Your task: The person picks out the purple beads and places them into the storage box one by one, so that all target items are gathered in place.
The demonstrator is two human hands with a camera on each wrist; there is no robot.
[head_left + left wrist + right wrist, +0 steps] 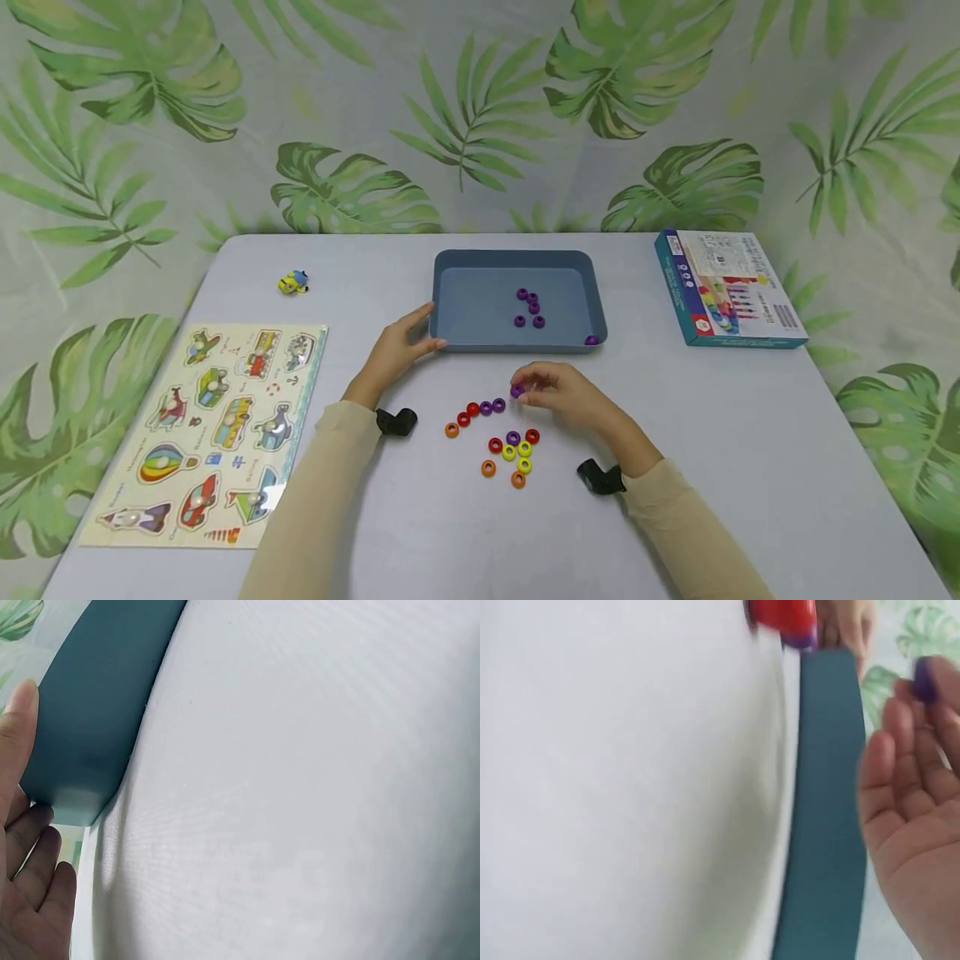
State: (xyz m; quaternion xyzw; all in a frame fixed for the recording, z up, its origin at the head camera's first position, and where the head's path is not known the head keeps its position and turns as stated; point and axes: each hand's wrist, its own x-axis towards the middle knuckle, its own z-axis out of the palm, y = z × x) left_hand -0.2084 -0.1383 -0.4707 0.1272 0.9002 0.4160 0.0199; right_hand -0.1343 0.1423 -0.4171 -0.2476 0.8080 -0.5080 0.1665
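Head view: Your left hand (397,350) is at the near left corner of the tray (517,343), thumb along the near wall, fingers on the left side, the corner held between them. Your right hand (562,392) pinches a purple bead (517,390) between thumb and fingers, above the bench (750,433) and just in front of the tray. Six tray beads (534,307), all purple: five grouped right of centre, one in the near right corner. Loose on the bench, a curved row (472,409) of one orange, two red, two purple; to its right and nearer you, a cluster (524,449) of three yellow, two red, two orange, one purple. Puzzle (225,433) at left, small toy (293,282) behind it, box (731,288) at far right.

Left wrist view: your thumb lies against the tray wall; other fingers bend loosely about its end.

Right wrist view, blurred: purple bead between your thumb and fingertips, remaining fingers slightly bent, tray wall alongside. A red bead shows at the top edge, near your left hand.
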